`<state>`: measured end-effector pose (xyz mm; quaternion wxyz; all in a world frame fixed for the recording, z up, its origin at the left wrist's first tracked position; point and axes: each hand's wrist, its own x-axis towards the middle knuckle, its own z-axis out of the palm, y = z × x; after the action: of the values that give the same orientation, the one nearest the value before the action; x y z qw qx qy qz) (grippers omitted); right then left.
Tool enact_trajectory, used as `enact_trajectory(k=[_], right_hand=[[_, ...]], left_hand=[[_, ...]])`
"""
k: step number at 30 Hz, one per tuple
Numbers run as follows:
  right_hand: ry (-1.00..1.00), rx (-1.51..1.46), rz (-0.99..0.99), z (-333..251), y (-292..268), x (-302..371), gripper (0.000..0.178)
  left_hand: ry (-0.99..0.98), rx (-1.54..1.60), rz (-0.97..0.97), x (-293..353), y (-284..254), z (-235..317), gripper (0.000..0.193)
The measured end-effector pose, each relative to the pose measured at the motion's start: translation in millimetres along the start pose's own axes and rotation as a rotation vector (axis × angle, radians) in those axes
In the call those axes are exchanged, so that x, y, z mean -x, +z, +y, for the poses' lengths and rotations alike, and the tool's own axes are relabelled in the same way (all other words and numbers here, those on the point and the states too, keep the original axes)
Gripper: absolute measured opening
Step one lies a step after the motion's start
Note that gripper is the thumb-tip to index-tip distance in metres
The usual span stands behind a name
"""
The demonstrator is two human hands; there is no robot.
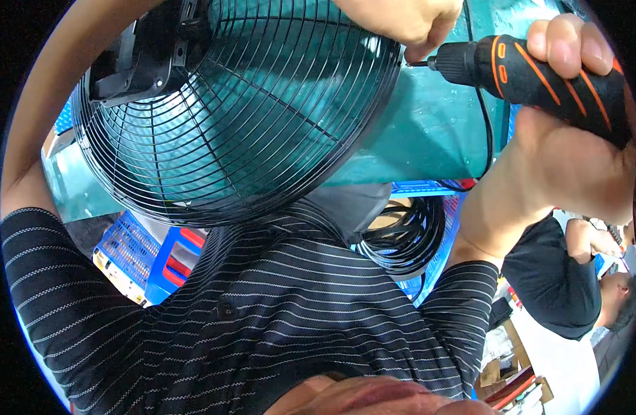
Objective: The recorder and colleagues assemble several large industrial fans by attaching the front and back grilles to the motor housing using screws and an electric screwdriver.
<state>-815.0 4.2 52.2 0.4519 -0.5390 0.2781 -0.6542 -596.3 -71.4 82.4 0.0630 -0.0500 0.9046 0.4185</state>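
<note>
A large round black wire fan guard leans close to my body, with a black metal bracket at its upper left. My right hand is wrapped round a black electric screwdriver with orange stripes. Its thin bit points left and reaches the guard's right rim. My left arm curves over the guard's far side, and my left hand comes down at that same spot. Its fingers are pinched together beside the bit's tip; anything small between them is hidden.
The guard rests over a green, glossy table top. A black cable runs down its right part. Below the edge are a coil of black cables and blue crates. A co-worker in dark clothing is at the right.
</note>
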Motion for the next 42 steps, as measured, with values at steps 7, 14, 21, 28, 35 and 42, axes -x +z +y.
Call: enact_trajectory(k=[7, 14, 21, 28, 35, 42], right_hand=[[0.040, 0.030, -0.009, 6, 8, 4, 0.022], [0.066, 0.063, -0.025, 11, 17, 4, 0.020], [0.089, 0.083, -0.048, 10, 25, 2, 0.018], [0.112, 0.116, -0.076, 11, 33, 1, 0.018], [0.155, 0.132, -0.109, 11, 38, -2, 0.020], [0.162, 0.059, -0.380, 12, 26, -11, 0.025]], left_hand=[[0.468, -0.426, 0.059, -15, 23, -36, 0.020], [0.407, -0.440, 0.042, -8, 27, -44, 0.018], [-0.307, -0.014, -0.011, -3, 18, -7, 0.023], [-0.288, 0.041, -0.055, 1, 14, -5, 0.024], [-0.215, -0.069, -0.032, -4, 18, -15, 0.024], [-0.022, -0.063, -0.042, 0, 16, -28, 0.025]])
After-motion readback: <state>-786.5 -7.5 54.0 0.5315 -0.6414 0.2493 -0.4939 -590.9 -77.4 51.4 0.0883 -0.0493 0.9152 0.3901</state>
